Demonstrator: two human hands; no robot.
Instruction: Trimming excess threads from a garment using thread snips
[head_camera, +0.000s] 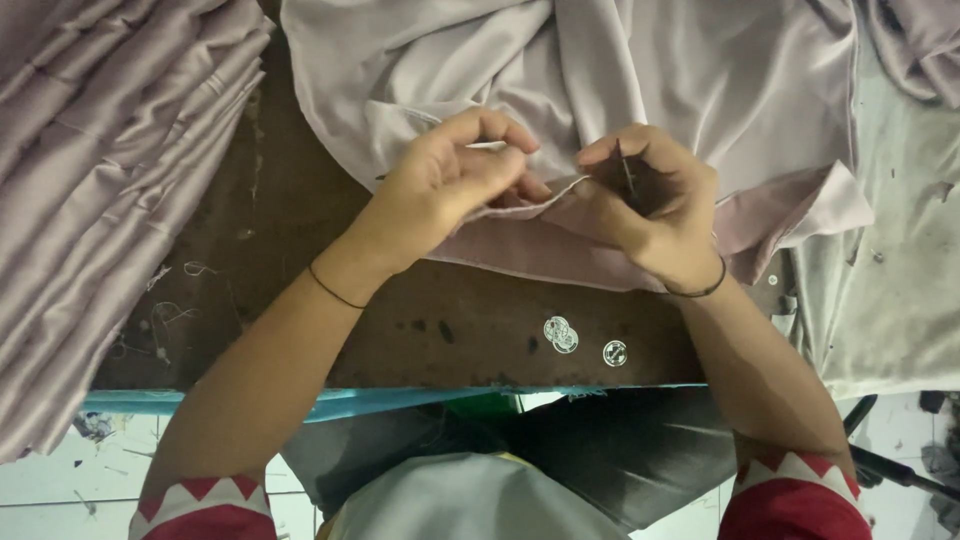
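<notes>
The left hand (455, 175) was closed in a pinch, thumb and forefinger meeting on a thin pale strand, apparently thread, just above the folded edge of a pale lilac satin garment (640, 70). The right hand (645, 205) was closed too, gripping that edge from below and holding a small dark slender tool (627, 172), perhaps a needle or clipper; which one could not be told. Both hands worked close together over the hem, which lay at the near side of the dark brown wooden bench (300, 230), the rest of the cloth spreading away across it.

The satin looked light, soft and slippery, likely to slide and crease, so a pinch on the doubled, stitched edge seemed the surest hold.

Three small clear round buttons (562, 334) lay loose on the bench just below the hands, two touching, one apart. A stack of folded lilac satin pieces (90, 200) sat at the left. A stained white cloth (890, 280) covered the right end. No container showed.
</notes>
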